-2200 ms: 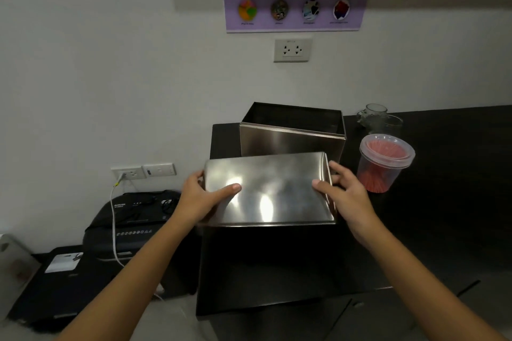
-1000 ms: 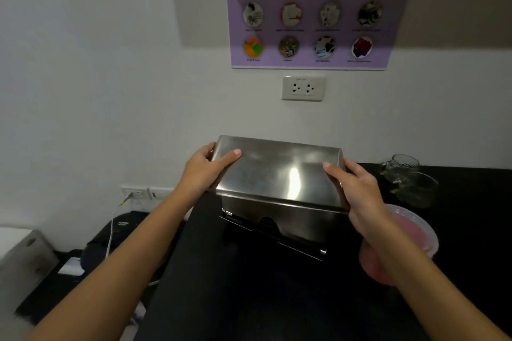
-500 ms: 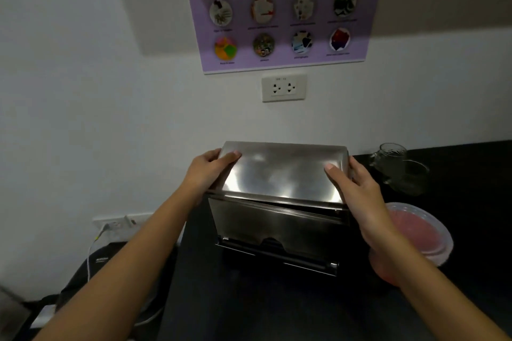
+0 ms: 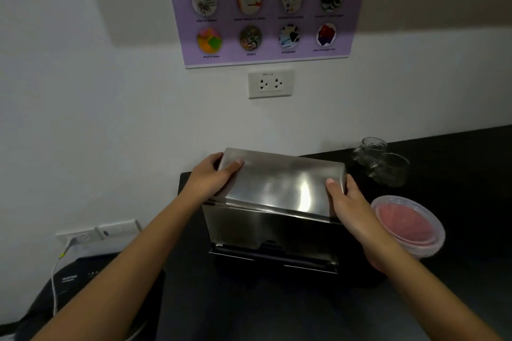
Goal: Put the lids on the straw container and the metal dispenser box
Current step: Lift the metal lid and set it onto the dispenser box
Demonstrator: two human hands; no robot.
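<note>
The shiny metal lid [image 4: 279, 183] rests on top of the metal dispenser box [image 4: 266, 230], which stands on the black counter [image 4: 249, 307]. My left hand [image 4: 213, 177] grips the lid's left end, thumb on top. At the lid's right end my right hand [image 4: 346, 202] holds it the same way. To the right of the box stands the clear straw container [image 4: 410, 227] full of red straws, with a clear lid on it; my right forearm covers its lower left edge.
Two clear glass cups [image 4: 382, 160] stand at the back right of the counter. A wall socket [image 4: 270, 83] and a purple poster [image 4: 266, 14] are on the wall behind. A black paper shredder [image 4: 69, 288] with a plugged cable sits low at the left.
Both hands carried the lid from the counter's front up onto the box and lowered it; in the last half second it settled flatter on the box. The lidded straw container has not moved.
</note>
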